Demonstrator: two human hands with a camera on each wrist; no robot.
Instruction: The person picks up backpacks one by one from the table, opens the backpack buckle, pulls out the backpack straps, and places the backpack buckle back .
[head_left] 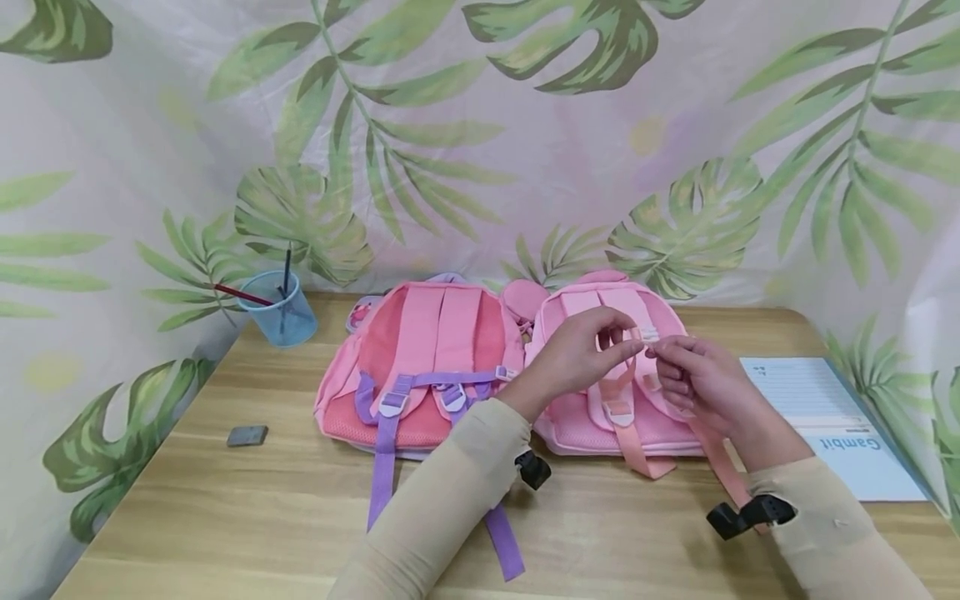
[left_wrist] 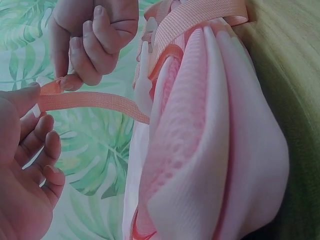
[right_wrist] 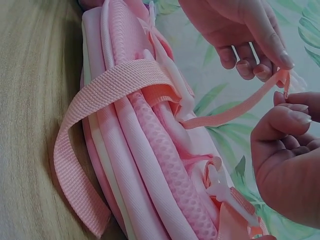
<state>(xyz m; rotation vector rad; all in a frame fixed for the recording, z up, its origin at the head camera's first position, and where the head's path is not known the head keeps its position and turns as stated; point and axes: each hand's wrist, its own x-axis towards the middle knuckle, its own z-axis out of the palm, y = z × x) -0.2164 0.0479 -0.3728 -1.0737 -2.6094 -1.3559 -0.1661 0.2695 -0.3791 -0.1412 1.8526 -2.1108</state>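
Note:
A pink backpack (head_left: 564,427) with peach straps lies on the table, its shoulder straps facing up. Above it, a thin peach strap (left_wrist: 100,101) is drawn away from the bag. My left hand (head_left: 577,354) pinches this strap between thumb and fingertip at a white plastic buckle (left_wrist: 37,106), which the fingers partly cover. Close beside it, my right hand (head_left: 705,383) pinches the strap's short folded end, its other fingers curled. A wider peach webbing strap (right_wrist: 115,82) hangs over the bag's side.
Left of it lies a second pink backpack (head_left: 378,333) with purple straps (head_left: 384,467). A blue pen cup (head_left: 288,321), a grey eraser-like block (head_left: 247,436) and a notebook (head_left: 862,467) are on the wooden table (head_left: 262,517). Leaf-patterned cloth (head_left: 555,150) surrounds the table.

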